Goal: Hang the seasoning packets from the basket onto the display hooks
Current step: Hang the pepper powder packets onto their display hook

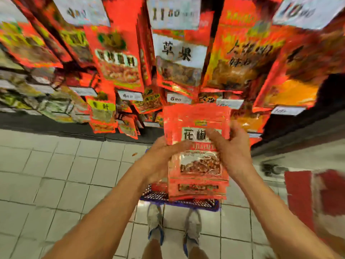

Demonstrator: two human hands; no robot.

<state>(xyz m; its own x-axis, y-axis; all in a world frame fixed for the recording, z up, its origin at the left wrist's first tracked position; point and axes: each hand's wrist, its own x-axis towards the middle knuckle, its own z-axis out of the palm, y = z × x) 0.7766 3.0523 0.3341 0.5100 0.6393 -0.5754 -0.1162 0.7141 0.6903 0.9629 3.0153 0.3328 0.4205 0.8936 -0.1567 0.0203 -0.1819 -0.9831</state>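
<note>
I hold a stack of red seasoning packets (197, 165) upright in front of me, above a blue mesh basket (158, 197) on the floor. My left hand (162, 157) grips the stack's left edge, its thumb across the front. My right hand (231, 146) grips the right edge, with the thumb over the white label. The packets' top edge reaches the lower row of hanging red packets (149, 103) on the display. The hooks themselves are hidden behind packets and price tags.
Rows of red and orange packets (179, 58) hang overhead with white price tags (174, 13). Green packets (56, 107) hang at the left. A red and white object (315, 191) stands at the right. Grey floor tiles (61, 169) lie below; my shoes (155, 223) stand behind the basket.
</note>
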